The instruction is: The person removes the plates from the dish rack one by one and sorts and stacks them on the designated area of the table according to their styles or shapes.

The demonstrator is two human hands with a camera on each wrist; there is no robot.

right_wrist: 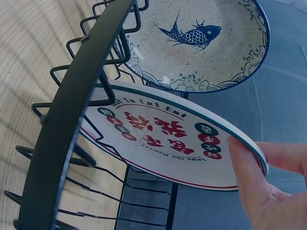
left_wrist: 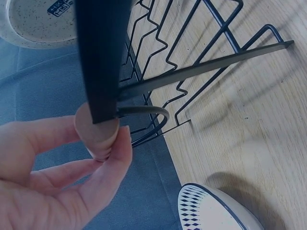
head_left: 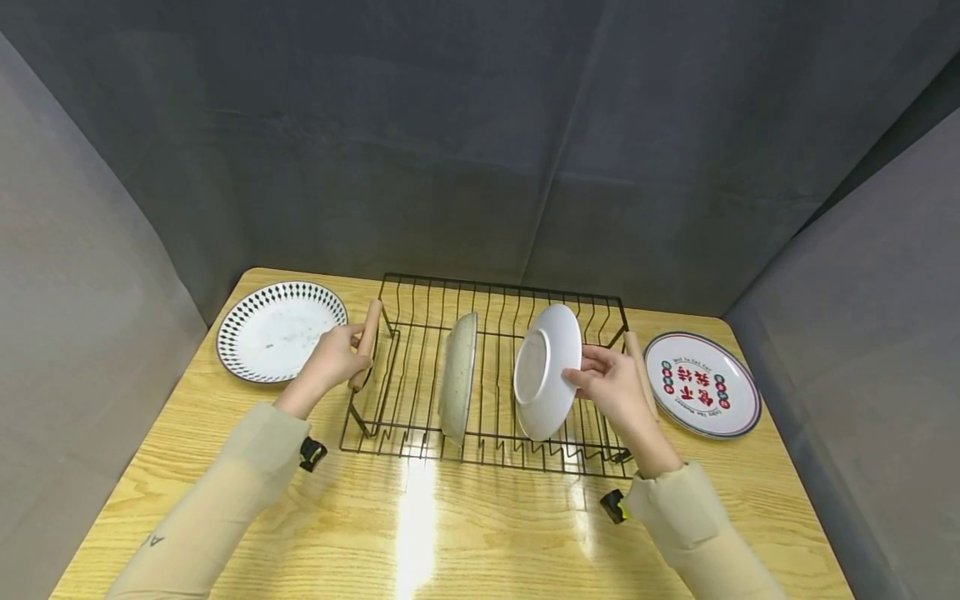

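Red-lettered plate (right_wrist: pixel 163 139), pinched

The right hand (head_left: pixel 617 386) nips its rim, fingers nearly closed. It leans in the wire rack (right_wrist: pixel 72 110). Left of this grip stands a fish plate (right_wrist: pixel 196 48); farther left, the left hand (head_left: pixel 335 358) curls round a wooden handle (left_wrist: pixel 98 132).

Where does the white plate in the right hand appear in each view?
Head: white plate just right of and below centre, underside showing, held by the right hand.
Left wrist: not in it; the one at top left is the speckled plate.
Right wrist: across the middle, red-lettered face showing.
Shared landmark: the black wire rack, in all three.
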